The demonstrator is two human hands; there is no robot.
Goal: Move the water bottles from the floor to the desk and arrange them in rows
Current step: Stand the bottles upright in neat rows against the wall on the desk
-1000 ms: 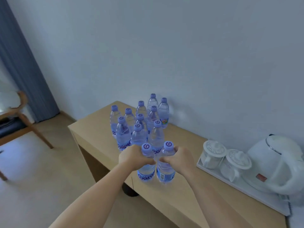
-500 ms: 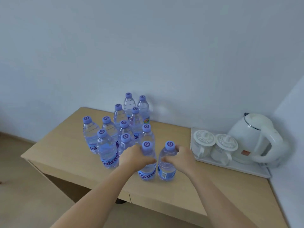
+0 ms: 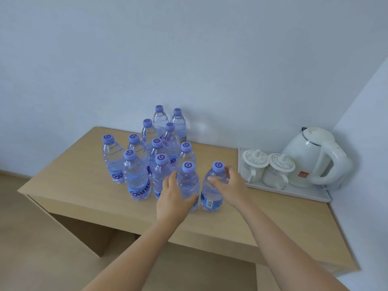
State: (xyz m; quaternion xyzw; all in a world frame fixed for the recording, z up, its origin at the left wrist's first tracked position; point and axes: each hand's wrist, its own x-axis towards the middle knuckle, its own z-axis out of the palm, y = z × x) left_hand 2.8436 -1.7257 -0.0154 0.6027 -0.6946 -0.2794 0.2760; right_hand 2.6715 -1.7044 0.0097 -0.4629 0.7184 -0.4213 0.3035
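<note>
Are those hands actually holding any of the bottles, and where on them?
Yes. The left hand grips one front bottle around its middle; the right hand holds the neighbouring bottle at its shoulder, just below the cap. Both bottles stand on the desk.

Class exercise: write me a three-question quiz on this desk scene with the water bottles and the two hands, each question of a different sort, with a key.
1. True or false: the white kettle lies on its side on the floor.
2. Which hand has its grip on the front bottle nearest the tray? A. left hand B. right hand C. neither
3. Fill in: all the bottle caps in view are ____ in colour.

Key
1. False: it stands upright on the tray, beside two lidded cups.
2. B: the right hand's fingers curl round that bottle; the left hand holds the neighbouring bottle.
3. Purple.
</note>
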